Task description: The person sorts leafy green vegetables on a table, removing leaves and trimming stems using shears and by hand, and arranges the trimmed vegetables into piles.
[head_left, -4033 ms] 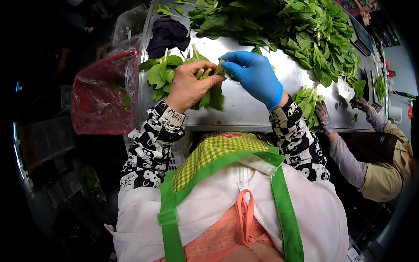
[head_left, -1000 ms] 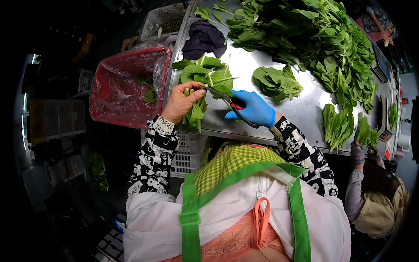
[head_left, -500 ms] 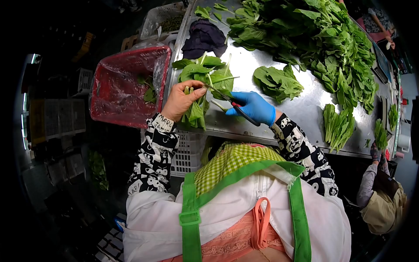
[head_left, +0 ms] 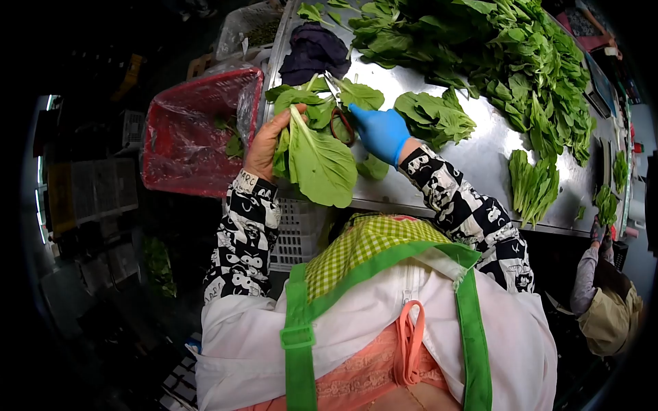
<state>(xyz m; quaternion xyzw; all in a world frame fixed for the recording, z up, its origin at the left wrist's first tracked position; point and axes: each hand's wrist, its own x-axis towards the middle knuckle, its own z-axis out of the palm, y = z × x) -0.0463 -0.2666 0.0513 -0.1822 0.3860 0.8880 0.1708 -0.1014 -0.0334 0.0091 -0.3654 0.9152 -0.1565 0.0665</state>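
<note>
My left hand [head_left: 267, 142], bare, grips leafy greens [head_left: 321, 164] by their stems near the table's left edge; one broad leaf spreads toward me. In my right hand [head_left: 381, 130], gloved in blue, are scissors [head_left: 341, 125] with reddish handles, their blades pointing away from me over loose leaves. Those leaves lie just beyond my hands, beside a dark crumpled cloth [head_left: 314, 53]. To the right of my gloved hand rests a small bunch of greens [head_left: 436, 118].
A large heap of greens [head_left: 528, 75] covers the far right of the metal table [head_left: 480, 161]. Another bunch [head_left: 533, 186] lies near the front edge. A red lined crate [head_left: 195, 140] stands left. A co-worker [head_left: 606, 301] holds greens at right.
The scissors have swung from lying across toward me to pointing away, and my right hand has moved up and left. A broad leaf now spreads from my left hand, which has shifted slightly away from me.
</note>
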